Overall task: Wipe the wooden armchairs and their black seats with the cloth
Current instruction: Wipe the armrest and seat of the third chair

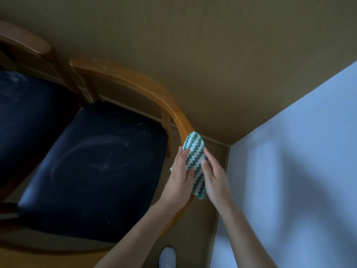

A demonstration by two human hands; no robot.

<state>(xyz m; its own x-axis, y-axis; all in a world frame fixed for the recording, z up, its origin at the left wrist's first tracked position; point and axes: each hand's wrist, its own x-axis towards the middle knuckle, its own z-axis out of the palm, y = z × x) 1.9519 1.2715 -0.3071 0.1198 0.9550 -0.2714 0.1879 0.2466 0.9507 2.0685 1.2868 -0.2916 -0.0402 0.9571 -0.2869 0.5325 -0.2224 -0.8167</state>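
A green-and-white zigzag cloth (194,161) is draped over the curved wooden rail (146,89) of the nearer armchair. My left hand (180,178) presses it against the rail from the seat side, fingers fairly straight. My right hand (212,176) holds the cloth's other side with its thumb and fingers. The chair's black seat (92,171) shows pale streaks and lies left of the hands. A second armchair (25,41) with a black seat (23,113) stands further left, partly out of frame.
An olive-brown wall (212,55) runs behind the chairs and meets a pale blue-white wall (289,171) at a corner on the right. A foot in a white sock (167,257) stands on the floor below the rail.
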